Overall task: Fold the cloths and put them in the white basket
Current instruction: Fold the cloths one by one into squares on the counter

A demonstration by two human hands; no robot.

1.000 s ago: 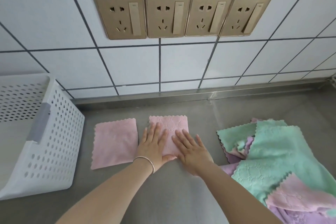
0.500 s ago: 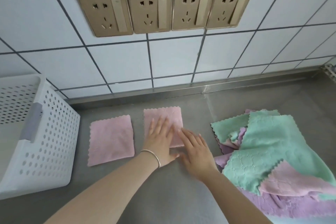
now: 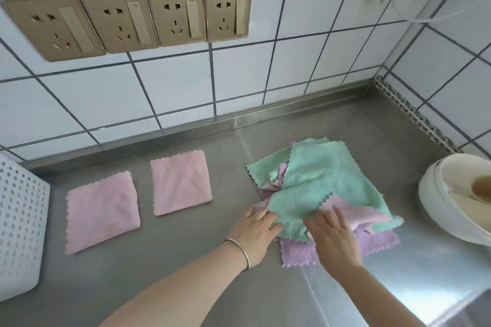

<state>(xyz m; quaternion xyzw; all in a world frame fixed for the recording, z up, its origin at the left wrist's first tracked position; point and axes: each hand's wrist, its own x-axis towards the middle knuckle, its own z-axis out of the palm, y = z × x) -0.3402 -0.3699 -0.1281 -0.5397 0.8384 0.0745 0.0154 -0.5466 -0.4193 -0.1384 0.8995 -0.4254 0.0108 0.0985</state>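
Note:
Two folded pink cloths (image 3: 102, 210) (image 3: 182, 184) lie flat side by side on the steel counter (image 3: 186, 273). To their right is a loose pile with a green cloth (image 3: 318, 183) on top, a pink cloth (image 3: 356, 215) and a purple cloth (image 3: 300, 252) under it. My left hand (image 3: 255, 231) pinches the near left edge of the green cloth. My right hand (image 3: 332, 239) lies with spread fingers on the near edge of the green and pink cloths. The white perforated basket (image 3: 21, 233) stands at the far left, partly out of frame.
Stacked white bowls (image 3: 438, 207) sit on the counter at the right edge, close to the pile. A tiled wall with a row of gold sockets (image 3: 170, 17) rises behind. A side wall closes the right corner.
Both hands left the second folded pink cloth and moved right to the pile. The view turned right, so the basket is mostly out of frame and the bowls appeared.

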